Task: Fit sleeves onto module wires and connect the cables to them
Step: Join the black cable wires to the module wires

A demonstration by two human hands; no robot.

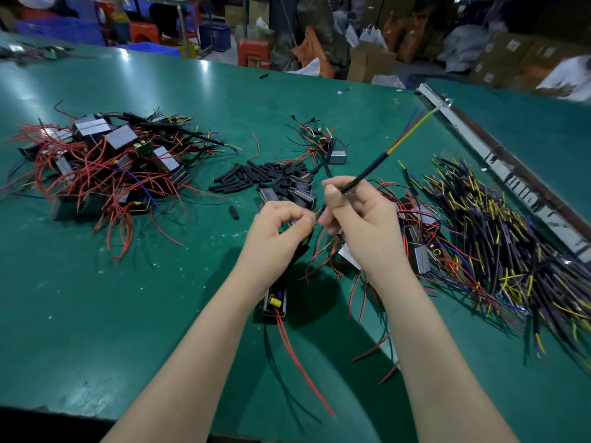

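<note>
Near the desk's (128,282) front edge, the right hand (361,225) pinches a black-jacketed cable with yellow and blue cores (367,174). The left hand's (278,228) grip pinches a wire of the small black module (275,302) below it. Joining seems underway; next, bare ends must meet precisely.

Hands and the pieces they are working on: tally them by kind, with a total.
Hands: 2, the left hand and the right hand
Cables held: 1, the black cable, gripped in the right hand's fingers
Modules lying below the left wrist: 1, the module
Total: 4
</note>
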